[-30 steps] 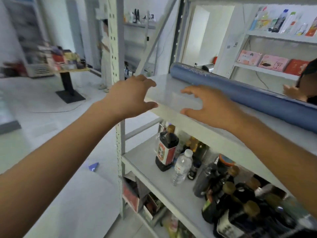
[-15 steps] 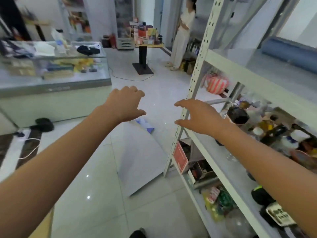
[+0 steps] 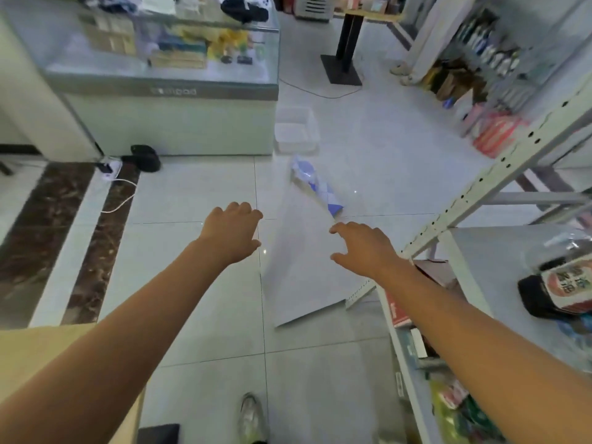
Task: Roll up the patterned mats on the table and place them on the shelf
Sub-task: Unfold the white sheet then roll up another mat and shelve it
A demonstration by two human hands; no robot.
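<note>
Patterned mat (image 3: pixel 298 270) lies mostly flat on the floor (image 3: pixel 192 283) beside the metal shelf rack (image 3: pixel 480 184), only its far end curled, so rolling and shelving look undone; left hand (image 3: pixel 232 237) and right hand (image 3: pixel 362 248) hover above, loose-fingered, empty.

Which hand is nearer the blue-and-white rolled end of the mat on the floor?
Right. The right hand hovers just short of the blue-and-white rolled mat end, fingertips close to it; the left hand hangs further off to its left.
</note>
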